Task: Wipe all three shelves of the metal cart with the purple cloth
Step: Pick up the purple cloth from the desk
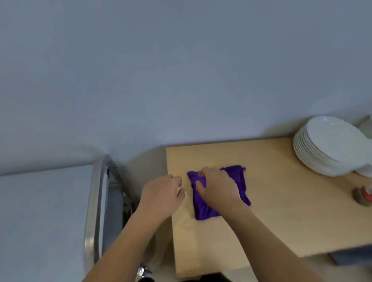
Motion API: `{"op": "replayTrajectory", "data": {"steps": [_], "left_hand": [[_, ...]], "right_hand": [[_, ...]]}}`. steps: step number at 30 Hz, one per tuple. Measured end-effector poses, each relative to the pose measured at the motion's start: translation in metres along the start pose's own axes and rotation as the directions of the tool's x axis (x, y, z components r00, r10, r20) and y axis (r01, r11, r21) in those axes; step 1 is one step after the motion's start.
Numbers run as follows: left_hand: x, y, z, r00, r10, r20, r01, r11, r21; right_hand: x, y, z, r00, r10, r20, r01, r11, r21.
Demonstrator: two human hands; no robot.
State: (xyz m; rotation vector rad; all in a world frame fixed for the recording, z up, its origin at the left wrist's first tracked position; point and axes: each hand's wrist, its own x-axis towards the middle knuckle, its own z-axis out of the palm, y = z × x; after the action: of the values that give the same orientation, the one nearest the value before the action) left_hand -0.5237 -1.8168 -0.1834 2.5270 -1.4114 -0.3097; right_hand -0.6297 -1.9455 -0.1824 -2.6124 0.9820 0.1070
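**Right hand** (218, 188). The forearm comes in from the lower right and slants up and to the left, with the wrist low and the back of the hand facing up. The fingers (202, 173) are bent and close together, with their tips dug into the cloth (237, 176). The thumb (199, 185) is tucked in just below them and nips a fold of the cloth against them. The palm lies over the middle of the cloth.

**Cloth.** Purple, folded to a rough square and lying flat on the table (276, 211). Its near-left edge is under these fingertips. The rest spreads out to the right of the knuckles and back beneath the wrist. A small tag or corner sticks out at the far right, well away from the fingers.

**Left hand** (161, 195). The forearm comes up from the lower left, with the back of the hand facing up, over the left edge of the table. Its fingers are loosely curled inward and hold nothing. Their tips are just beside the left edge of the cloth, with a narrow strip of table showing between. Whether the hand touches the table cannot be told.

**Cart** (100, 204). Metal, with only its rail and one end showing, to the left of the left knuckles and apart from them.

**Plates** (325, 146). A white stack on the table, well to the right of the right fingertips.

**Blurred item** (369, 195). Red and grey, lying on the table below the plates; too smeared to tell what it is.
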Motion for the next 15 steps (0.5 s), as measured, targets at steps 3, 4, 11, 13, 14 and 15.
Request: {"op": "replayTrajectory", "data": {"steps": [3,4,11,13,14,15], "left_hand": [[-0.001,0.012,0.019,0.993,-0.119,0.022,0.119,0.993,-0.024],[-0.002,0.017,0.026,0.988,-0.151,0.021,0.152,0.988,-0.021],[-0.003,0.05,0.057,0.958,-0.286,0.0,0.286,0.957,-0.04],[-0.009,0.052,0.062,0.949,-0.315,-0.003,0.314,0.949,-0.04],[-0.013,0.052,0.063,0.943,-0.333,-0.01,0.332,0.942,-0.038],[-0.018,0.051,0.063,0.935,-0.354,-0.017,0.354,0.935,-0.037]], "right_hand": [[0.019,0.027,0.004,0.994,-0.033,0.1,0.04,0.997,-0.067],[0.022,0.036,0.008,0.992,-0.026,0.126,0.037,0.996,-0.08],[0.025,0.073,0.039,0.945,0.086,0.316,-0.074,0.996,-0.051],[0.021,0.076,0.052,0.933,0.09,0.348,-0.077,0.996,-0.051],[0.019,0.076,0.059,0.935,0.081,0.344,-0.06,0.996,-0.072],[0.017,0.076,0.065,0.941,0.066,0.331,-0.03,0.993,-0.114]]}}
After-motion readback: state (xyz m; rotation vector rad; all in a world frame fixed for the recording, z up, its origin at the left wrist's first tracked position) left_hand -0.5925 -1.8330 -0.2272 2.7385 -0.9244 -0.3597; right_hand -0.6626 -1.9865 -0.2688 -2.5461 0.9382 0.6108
